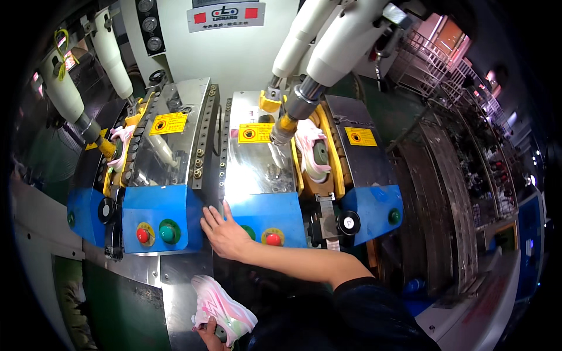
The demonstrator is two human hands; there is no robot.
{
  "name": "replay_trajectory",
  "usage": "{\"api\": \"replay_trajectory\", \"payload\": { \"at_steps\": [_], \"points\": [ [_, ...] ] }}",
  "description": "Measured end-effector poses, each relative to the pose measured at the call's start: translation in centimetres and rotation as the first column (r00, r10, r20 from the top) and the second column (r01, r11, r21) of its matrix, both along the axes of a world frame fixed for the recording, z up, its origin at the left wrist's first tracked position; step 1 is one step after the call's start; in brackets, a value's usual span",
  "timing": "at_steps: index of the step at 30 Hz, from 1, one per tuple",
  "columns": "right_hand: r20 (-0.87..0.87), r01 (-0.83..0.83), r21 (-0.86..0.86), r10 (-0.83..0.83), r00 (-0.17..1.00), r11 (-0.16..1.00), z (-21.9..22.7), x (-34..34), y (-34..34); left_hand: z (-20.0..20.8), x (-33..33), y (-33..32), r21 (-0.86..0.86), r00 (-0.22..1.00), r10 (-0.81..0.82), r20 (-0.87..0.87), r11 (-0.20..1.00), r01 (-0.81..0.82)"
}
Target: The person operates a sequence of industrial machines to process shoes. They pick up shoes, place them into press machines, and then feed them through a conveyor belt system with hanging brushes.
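Note:
A white and pink sneaker (219, 307) is in my left hand (212, 335) at the lower edge, its fingers and thumb closed on the shoe's opening. My right hand (228, 235) reaches across from the right with fingers spread. It lies over the left end of the right station's blue panel (290, 210), beside a partly covered green button (249, 231); whether it presses anything is hidden. Right of that hand is a red button (273, 238). Another pink and white shoe (313, 149) sits between yellow pads in the right station, and a similar shoe (121, 146) is in the left station.
White press cylinders (345, 44) hang over the right station, others (111, 55) over the left. The left blue panel (155, 205) carries a red button (143, 235) and a green button (168, 234). Slatted dark racks (433, 199) stand at right. Gauges (150, 24) are mounted behind.

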State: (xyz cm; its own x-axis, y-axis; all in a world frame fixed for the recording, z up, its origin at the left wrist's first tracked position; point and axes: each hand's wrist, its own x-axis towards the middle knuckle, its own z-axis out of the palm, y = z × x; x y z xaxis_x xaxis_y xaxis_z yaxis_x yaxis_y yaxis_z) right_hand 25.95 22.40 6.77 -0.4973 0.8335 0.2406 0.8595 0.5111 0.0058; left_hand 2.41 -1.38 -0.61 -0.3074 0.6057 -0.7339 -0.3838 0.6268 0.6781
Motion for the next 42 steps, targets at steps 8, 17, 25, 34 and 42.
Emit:
{"api": "replay_trajectory", "payload": {
  "at_steps": [8,17,25,34,42],
  "points": [
    [-0.758,-0.458,-0.138,0.204,0.619,0.878,-2.6,-3.6,-8.8,3.2,1.5,-2.7,0.126,0.978,0.199,-0.068,0.974,-0.189],
    [-0.717,-0.791,-0.601,0.359,0.598,0.116,-6.4,-5.5,-20.1,2.3,-3.7,-9.6,0.306,0.651,0.455,-0.608,0.891,-0.337],
    [-0.465,-0.479,-0.878,-0.216,0.859,-0.016,-8.0,-14.1,-16.7,-5.0,-7.7,-12.9,0.087,0.739,0.251,-0.625,0.963,-0.254],
    [-0.5,-0.348,-0.824,-0.285,0.818,0.448,-14.6,-27.9,-28.7,-4.0,-17.3,-24.2,0.115,0.458,0.626,-0.631,0.66,-0.742],
    [-0.175,-0.397,-0.906,-0.724,0.667,-0.147,-6.1,-30.4,-23.9,-0.8,-23.0,-24.4,0.172,0.667,0.702,-0.248,0.71,-0.683]
  ]
}}
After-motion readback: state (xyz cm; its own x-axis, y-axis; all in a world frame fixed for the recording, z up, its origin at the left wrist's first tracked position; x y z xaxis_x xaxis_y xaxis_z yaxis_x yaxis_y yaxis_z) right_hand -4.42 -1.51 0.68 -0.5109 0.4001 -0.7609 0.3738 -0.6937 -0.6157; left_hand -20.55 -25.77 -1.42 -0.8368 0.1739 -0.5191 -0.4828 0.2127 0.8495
